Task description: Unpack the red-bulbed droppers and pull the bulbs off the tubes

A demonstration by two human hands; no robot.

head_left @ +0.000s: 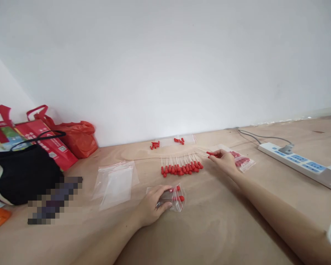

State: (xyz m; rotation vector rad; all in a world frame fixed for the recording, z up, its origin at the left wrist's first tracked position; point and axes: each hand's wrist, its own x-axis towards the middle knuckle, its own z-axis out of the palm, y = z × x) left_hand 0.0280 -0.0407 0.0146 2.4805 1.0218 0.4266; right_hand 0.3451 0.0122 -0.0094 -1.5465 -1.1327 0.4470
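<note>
My left hand [156, 204] is closed on a small clear zip bag [179, 206] with red-bulbed droppers inside; two red bulbs show near its mouth. My right hand [223, 160] pinches a dropper [210, 154] by its red bulb, thin clear stem pointing left and back; whether it holds more than one I cannot tell. Between the hands and farther back lies a row of several droppers [182, 168], bulbs toward me and stems toward the wall. Just beyond my right hand are filled clear bags [242, 162] with red bulbs showing.
Flat clear zip bags [116, 184] lie on the left of the wooden table. Small red pieces [155, 145] lie near the wall. A white power strip [298, 160] with a grey plug is at right. A black bag [24, 176] and a red plastic bag [78, 138] stand at left.
</note>
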